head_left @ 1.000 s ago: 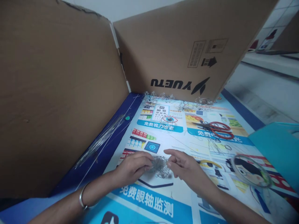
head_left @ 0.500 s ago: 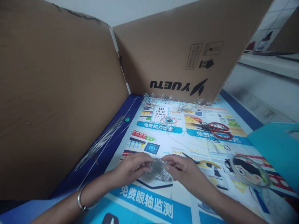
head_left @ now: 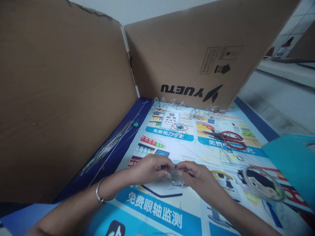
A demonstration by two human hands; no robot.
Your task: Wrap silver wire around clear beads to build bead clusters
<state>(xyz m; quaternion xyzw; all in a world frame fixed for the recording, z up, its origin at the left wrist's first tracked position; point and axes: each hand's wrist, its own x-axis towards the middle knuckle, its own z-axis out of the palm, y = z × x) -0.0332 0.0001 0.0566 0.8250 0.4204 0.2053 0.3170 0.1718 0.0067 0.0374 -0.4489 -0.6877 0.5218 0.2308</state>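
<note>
A small tangle of clear beads and fine wire [head_left: 176, 178] is between my two hands above the printed sheet. My left hand [head_left: 154, 167], with a silver bangle on its wrist, has its fingers curled and closed on the tangle's left side. My right hand [head_left: 193, 173] pinches the right side of it, its fingertips close to those of the left. Blur and the fingers hide just where each fingertip grips. Beside my right hand lie yellow-handled pliers [head_left: 222, 174], partly covered by it.
Red-handled scissors [head_left: 232, 140] lie beyond my right hand, with a round clear dish [head_left: 264, 183] at the right. Straight wires [head_left: 110, 144] lie at the left. Beaded wire pieces [head_left: 169, 102] line the foot of the cardboard wall [head_left: 187, 59]. A teal folder [head_left: 290, 160] is far right.
My left hand has moved right and slightly up, and my right hand slightly right, with the tangle still between them. My right hand now covers more of the pliers. The view has shifted slightly.
</note>
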